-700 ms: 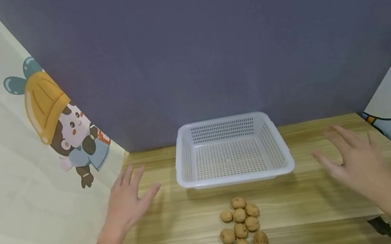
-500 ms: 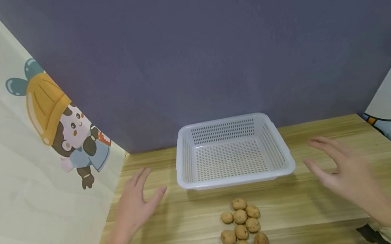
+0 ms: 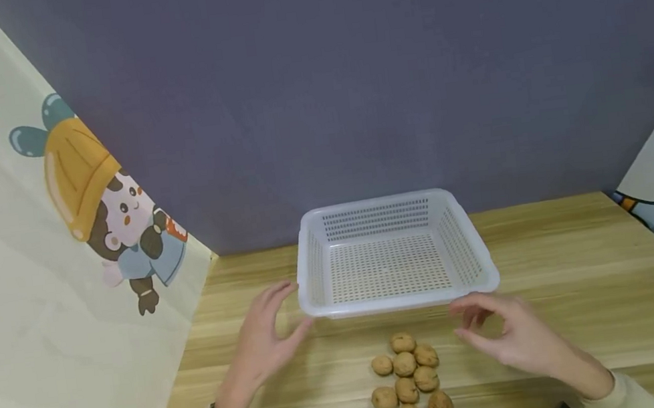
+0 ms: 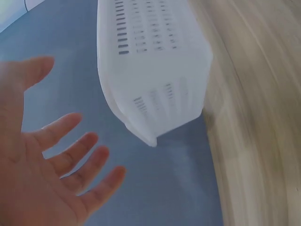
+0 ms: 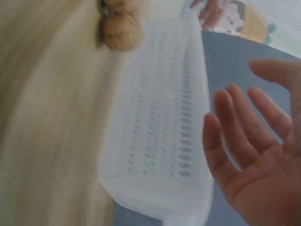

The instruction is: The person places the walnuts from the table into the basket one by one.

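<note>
Left hand [image 3: 262,346] has moved in beside the white basket [image 3: 399,303], right hand [image 3: 518,337] to its near right corner; fingers apart on both. Basket stands near the rear edge of the surface [image 3: 584,282], walnuts [image 3: 404,364] farther from it.

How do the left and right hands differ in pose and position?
Position: the left hand is by the left end of the white basket; the right hand is at its near right corner, closer to the walnuts.
Pose: the left hand's thumb and fingers spread wider; the right hand's curve toward each other.
Shared: both hold nothing.
</note>
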The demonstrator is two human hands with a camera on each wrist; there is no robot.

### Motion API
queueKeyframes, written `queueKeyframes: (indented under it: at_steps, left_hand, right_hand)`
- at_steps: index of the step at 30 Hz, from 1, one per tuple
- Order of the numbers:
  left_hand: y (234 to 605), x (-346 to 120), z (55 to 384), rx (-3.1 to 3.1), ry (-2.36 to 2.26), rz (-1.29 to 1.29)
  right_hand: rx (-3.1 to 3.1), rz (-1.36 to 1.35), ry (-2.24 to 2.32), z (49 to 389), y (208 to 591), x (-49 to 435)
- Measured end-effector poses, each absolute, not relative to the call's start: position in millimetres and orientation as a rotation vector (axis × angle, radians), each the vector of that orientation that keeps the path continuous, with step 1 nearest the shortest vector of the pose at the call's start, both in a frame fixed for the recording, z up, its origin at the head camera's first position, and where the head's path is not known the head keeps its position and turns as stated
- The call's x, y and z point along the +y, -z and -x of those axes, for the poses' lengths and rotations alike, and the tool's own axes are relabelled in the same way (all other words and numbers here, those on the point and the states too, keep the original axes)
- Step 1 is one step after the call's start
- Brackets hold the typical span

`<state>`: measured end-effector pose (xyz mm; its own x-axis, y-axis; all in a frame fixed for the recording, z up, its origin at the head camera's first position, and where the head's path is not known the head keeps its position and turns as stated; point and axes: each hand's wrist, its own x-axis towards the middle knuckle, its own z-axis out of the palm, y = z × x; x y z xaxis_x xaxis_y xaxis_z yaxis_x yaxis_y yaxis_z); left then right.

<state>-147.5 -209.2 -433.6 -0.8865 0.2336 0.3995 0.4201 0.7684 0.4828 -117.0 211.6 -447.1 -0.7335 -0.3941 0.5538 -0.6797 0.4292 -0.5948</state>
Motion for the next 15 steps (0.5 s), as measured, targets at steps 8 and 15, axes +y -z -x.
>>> queueKeyframes:
  at_steps: [8,15]
  left_hand:
    - [433.7,-199.6,152.4,-2.731,0.797,0.532]
    - [443.3,-195.1,154.2,-2.749,0.8,0.533]
  right_hand:
    - [-2.67,-1.028,-1.377,125.2,470.9,198.7]
    - [-2.77,-1.089,-1.559,134.1,485.5,195.3]
